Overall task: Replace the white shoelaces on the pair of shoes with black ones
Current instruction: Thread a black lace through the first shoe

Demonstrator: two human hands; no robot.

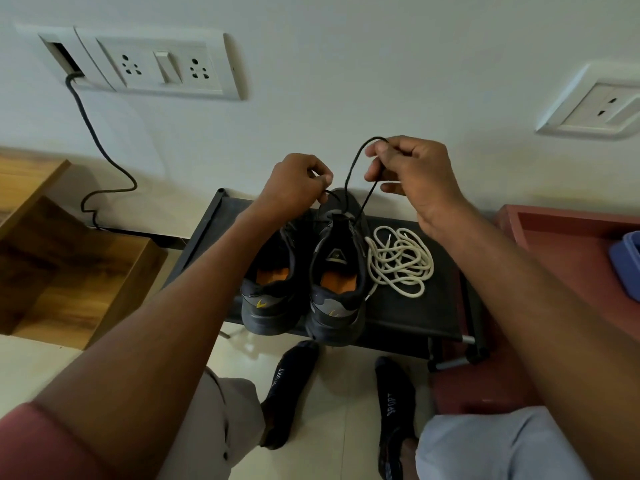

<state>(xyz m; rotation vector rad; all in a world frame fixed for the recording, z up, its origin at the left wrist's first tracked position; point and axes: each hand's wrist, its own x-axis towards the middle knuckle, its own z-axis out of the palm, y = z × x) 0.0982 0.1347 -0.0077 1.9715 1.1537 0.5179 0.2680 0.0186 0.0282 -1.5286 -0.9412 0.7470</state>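
Two dark shoes with orange insoles stand side by side on a low black rack (415, 317), heels toward me: the left shoe (270, 296) and the right shoe (337, 285). A black shoelace (356, 168) runs up from the right shoe's eyelets in a loop. My right hand (412, 171) pinches the top of that loop above the shoe. My left hand (298, 181) pinches the lace's other end just over the shoe's toe. A pile of white shoelaces (400, 259) lies on the rack right of the shoes.
A wooden shelf unit (69, 271) stands at the left, a reddish tray (568, 258) with a blue box (627, 265) at the right. A black cable (100, 147) hangs from the wall sockets (162, 67). My feet in dark socks (291, 386) rest on the floor below the rack.
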